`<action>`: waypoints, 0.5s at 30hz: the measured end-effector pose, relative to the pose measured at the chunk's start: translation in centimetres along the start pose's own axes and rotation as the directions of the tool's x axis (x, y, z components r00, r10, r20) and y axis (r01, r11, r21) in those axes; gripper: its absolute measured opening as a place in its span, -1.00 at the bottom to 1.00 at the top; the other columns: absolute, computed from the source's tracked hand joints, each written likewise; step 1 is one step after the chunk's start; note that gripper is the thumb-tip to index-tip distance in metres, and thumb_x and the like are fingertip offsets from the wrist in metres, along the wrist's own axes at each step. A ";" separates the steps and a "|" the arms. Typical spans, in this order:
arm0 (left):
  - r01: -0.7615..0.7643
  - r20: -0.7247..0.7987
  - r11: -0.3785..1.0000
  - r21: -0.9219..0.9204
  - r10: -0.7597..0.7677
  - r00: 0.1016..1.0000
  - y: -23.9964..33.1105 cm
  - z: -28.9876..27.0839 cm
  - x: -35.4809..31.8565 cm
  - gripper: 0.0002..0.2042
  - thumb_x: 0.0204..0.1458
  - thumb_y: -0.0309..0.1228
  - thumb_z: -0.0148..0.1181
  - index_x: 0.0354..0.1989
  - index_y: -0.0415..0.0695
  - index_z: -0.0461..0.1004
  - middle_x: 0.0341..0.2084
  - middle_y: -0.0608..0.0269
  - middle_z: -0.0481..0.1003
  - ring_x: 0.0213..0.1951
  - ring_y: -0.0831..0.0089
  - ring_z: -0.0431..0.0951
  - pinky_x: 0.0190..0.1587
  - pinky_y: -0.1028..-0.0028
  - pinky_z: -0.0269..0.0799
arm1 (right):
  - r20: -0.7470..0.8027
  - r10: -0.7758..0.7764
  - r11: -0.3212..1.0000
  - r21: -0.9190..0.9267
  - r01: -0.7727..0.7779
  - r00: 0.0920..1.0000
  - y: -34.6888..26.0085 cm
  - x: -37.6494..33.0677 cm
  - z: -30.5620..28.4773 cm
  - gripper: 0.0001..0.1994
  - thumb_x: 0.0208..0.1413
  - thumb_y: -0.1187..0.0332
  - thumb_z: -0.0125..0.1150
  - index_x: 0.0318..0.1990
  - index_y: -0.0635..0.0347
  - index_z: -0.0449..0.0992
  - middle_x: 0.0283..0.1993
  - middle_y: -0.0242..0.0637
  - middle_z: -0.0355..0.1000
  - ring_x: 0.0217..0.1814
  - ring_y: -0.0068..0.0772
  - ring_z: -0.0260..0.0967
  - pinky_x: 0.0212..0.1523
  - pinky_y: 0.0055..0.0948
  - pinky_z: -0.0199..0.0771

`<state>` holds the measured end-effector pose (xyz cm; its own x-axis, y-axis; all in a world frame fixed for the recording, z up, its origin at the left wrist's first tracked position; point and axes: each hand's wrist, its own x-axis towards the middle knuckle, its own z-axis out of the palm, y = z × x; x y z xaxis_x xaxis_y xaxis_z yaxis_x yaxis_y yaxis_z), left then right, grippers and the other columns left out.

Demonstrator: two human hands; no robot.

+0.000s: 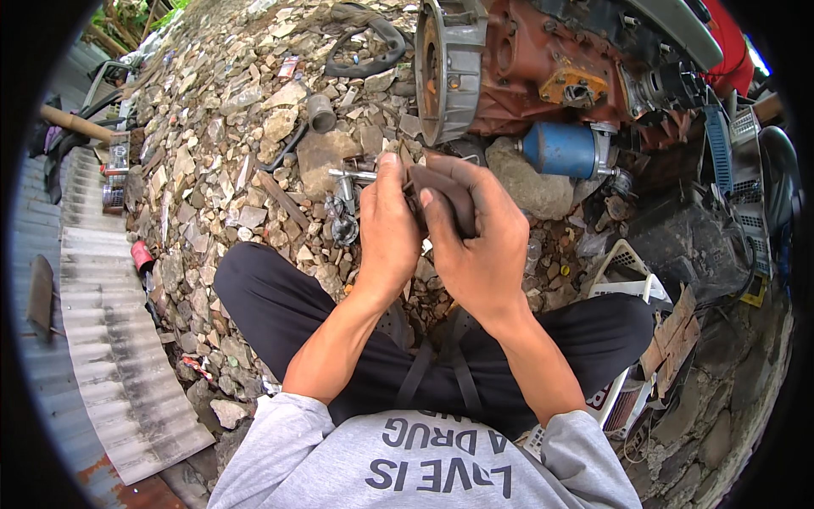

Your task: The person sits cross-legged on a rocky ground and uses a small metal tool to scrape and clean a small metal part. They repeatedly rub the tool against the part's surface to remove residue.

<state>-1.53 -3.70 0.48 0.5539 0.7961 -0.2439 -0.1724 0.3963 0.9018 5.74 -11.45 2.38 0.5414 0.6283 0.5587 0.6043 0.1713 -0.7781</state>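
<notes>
My two hands are close together over the stony ground, in front of the engine block. In my right hand (479,233) is a dark brown, worn piece (448,197) with a pointed edge; the fingers curl round its far side and the thumb presses its near face. Its exact kind cannot be made out. My left hand (390,220) is closed beside it, thumb pointing away from me, its other fingers mostly hidden. Just beyond the left hand, a shiny metal bar tool (352,175) lies near a flat stone, with a small metal part wrapped in clear plastic (343,227) below it.
A rusty red engine block (543,72) with a blue cylindrical filter (555,150) stands at the far right. Beneath it is a large rock (534,182). White crates (627,263) lie right, corrugated sheets (110,339) left. A metal cup (321,113) and black rubber loop (373,42) lie ahead.
</notes>
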 end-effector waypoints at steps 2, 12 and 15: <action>0.003 0.026 1.000 0.007 -0.003 1.000 0.1 0.0 -0.1 -0.58 0.33 -0.11 -0.21 -0.25 -0.23 0.45 -0.43 0.22 0.49 -0.42 0.49 0.49 -0.36 0.48 0.45 | -0.004 0.008 1.000 0.000 -0.008 1.000 -0.1 0.1 0.0 -0.73 0.05 0.63 0.20 -0.07 0.32 0.45 -0.18 -0.09 0.53 -0.14 -0.10 0.55 -0.17 -0.30 0.54; 0.015 0.007 1.000 0.015 -0.015 1.000 -0.3 -0.1 0.1 -0.56 0.33 -0.05 -0.19 -0.25 -0.22 0.45 -0.51 0.30 0.46 -0.52 0.55 0.47 -0.51 0.55 0.40 | 0.026 0.026 0.999 0.029 -0.026 0.999 0.4 0.2 -0.7 -0.75 0.06 0.60 0.24 -0.07 0.32 0.50 -0.18 -0.12 0.55 -0.18 -0.34 0.55 -0.15 -0.46 0.50; 0.095 0.019 0.990 -0.101 -0.094 0.995 0.1 -0.3 0.2 -0.57 0.32 -0.05 -0.18 -0.24 -0.21 0.43 -0.51 0.29 0.46 -0.56 0.56 0.46 -0.57 0.57 0.38 | 0.048 -0.045 0.999 0.007 0.044 0.998 0.5 0.2 -0.6 -0.76 0.04 0.61 0.24 -0.10 0.32 0.50 -0.19 -0.11 0.54 -0.18 -0.23 0.56 -0.15 -0.43 0.50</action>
<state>-1.68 -3.31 0.43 0.5828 0.7467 -0.3208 -0.2002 0.5145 0.8338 6.53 -11.67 2.28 0.4855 0.6554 0.5786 0.6237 0.2042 -0.7546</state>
